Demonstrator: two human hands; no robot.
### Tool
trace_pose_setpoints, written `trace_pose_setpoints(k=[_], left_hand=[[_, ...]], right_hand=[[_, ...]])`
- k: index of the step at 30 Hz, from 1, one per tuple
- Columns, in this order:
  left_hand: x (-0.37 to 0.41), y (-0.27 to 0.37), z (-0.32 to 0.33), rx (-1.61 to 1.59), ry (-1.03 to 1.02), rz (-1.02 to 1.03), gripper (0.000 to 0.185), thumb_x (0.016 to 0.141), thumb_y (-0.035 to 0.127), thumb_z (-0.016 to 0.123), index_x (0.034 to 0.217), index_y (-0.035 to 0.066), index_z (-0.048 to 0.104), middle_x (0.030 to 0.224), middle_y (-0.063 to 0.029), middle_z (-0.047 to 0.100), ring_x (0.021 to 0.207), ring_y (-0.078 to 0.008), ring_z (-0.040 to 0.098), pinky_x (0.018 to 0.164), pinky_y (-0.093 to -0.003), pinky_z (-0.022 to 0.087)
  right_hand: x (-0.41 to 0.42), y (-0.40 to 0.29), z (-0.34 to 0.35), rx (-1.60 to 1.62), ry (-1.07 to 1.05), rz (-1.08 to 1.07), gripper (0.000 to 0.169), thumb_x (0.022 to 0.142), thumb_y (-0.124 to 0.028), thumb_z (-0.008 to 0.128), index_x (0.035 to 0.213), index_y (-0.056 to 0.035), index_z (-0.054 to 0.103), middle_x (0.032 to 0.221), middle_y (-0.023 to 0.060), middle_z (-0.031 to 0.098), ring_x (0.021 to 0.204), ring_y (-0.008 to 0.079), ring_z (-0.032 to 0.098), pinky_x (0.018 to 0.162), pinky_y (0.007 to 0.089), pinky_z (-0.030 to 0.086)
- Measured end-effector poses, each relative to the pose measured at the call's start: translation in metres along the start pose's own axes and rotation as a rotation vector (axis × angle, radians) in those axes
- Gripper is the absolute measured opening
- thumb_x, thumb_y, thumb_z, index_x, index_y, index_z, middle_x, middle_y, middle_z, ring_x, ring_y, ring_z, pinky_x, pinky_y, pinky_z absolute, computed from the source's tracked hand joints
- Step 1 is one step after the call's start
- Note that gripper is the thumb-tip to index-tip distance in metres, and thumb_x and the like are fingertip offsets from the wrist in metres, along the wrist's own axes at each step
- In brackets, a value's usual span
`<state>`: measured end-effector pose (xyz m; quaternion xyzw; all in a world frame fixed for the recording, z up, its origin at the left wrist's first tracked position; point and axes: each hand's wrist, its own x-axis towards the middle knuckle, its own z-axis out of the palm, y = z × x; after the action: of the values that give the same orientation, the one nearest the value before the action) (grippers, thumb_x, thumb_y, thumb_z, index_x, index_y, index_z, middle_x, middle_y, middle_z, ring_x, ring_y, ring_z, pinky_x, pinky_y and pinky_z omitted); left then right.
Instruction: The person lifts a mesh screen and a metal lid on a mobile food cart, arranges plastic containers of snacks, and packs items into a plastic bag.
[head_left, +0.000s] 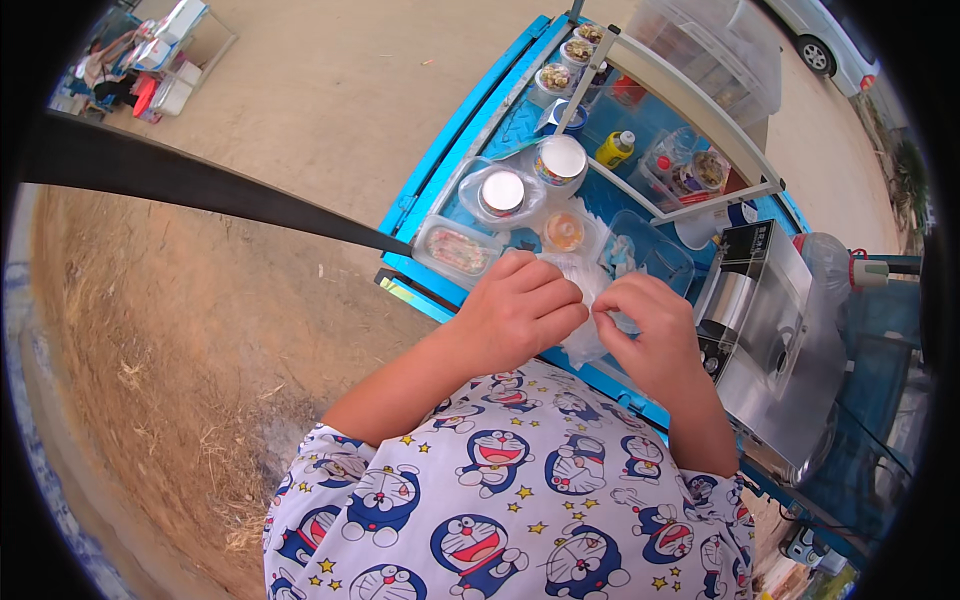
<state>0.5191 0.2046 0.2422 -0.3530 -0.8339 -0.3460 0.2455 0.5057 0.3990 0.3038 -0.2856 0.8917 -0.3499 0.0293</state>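
Note:
A thin translucent plastic bag (577, 281) hangs between my hands above the near edge of the blue cart. My left hand (523, 309) pinches it with curled fingers, and my right hand (651, 330) pinches it between thumb and forefinger. Just beyond the bag stands a clear cup with orange contents (564, 231). Left of that is a clear rectangular tub of pink and pale bits (456, 249). Two white-topped paper cups stand farther back, one (502, 192) in an opened plastic bag and the other (561, 160) beside it. My hands hide part of the bag.
A stainless-steel machine (776, 322) stands at the right. Behind the cups are a framed clear panel (675, 112), a yellow bottle (616, 148) and several lidded cups (555, 77). A dark pole (225, 187) crosses at left. A person (101, 67) and a parked car (825, 37) are farther off.

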Motion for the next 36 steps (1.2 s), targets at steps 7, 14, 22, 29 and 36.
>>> trace_pose_setpoints(k=[7, 14, 22, 29, 36], left_hand=[[0.000, 0.001, 0.001, 0.071, -0.013, 0.052, 0.017, 0.067, 0.016, 0.064, 0.084, 0.013, 0.064, 0.090, 0.0017, 0.062, 0.084, -0.0150, 0.058, 0.077, -0.0322, 0.040], [0.001, 0.003, 0.003, 0.096, -0.030, 0.064, 0.017, 0.066, 0.016, 0.062, 0.082, 0.013, 0.063, 0.090, 0.0017, 0.060, 0.084, -0.0146, 0.057, 0.079, -0.0326, 0.040], [0.000, 0.003, 0.004, 0.003, -0.031, -0.003, 0.018, 0.063, 0.012, 0.069, 0.080, 0.013, 0.062, 0.087, 0.0025, 0.060, 0.083, -0.0163, 0.057, 0.077, -0.0323, 0.040], [0.003, 0.004, 0.001, -0.148, -0.035, -0.106, 0.019, 0.064, 0.009, 0.072, 0.080, 0.014, 0.062, 0.085, 0.0035, 0.063, 0.081, -0.0166, 0.058, 0.074, -0.0326, 0.039], [0.007, 0.006, 0.000, -0.035, -0.120, 0.006, 0.018, 0.068, 0.010, 0.069, 0.085, 0.010, 0.062, 0.088, 0.0013, 0.065, 0.083, -0.0155, 0.060, 0.076, -0.0325, 0.043]], right_hand=[[0.002, -0.005, -0.003, -0.160, -0.071, -0.102, 0.010, 0.072, -0.004, 0.067, 0.078, -0.0041, 0.059, 0.077, 0.0080, 0.058, 0.074, 0.0278, 0.059, 0.067, 0.0383, 0.047], [0.002, -0.004, 0.001, -0.178, -0.109, -0.016, 0.010, 0.072, -0.002, 0.066, 0.075, -0.0033, 0.057, 0.076, 0.0089, 0.058, 0.074, 0.0284, 0.059, 0.066, 0.0391, 0.047], [-0.002, 0.004, 0.003, -0.046, -0.110, 0.075, 0.010, 0.071, 0.000, 0.065, 0.076, -0.0029, 0.057, 0.073, 0.0088, 0.058, 0.070, 0.0257, 0.059, 0.062, 0.0362, 0.047], [-0.012, 0.021, 0.007, 0.475, -0.135, 0.437, 0.010, 0.072, 0.000, 0.064, 0.080, -0.0020, 0.060, 0.077, 0.0074, 0.060, 0.067, 0.0179, 0.059, 0.065, 0.0291, 0.047], [-0.004, 0.004, -0.005, -0.088, -0.074, -0.061, 0.010, 0.070, -0.004, 0.067, 0.077, -0.0041, 0.060, 0.076, 0.0084, 0.058, 0.074, 0.0279, 0.058, 0.067, 0.0379, 0.046]])
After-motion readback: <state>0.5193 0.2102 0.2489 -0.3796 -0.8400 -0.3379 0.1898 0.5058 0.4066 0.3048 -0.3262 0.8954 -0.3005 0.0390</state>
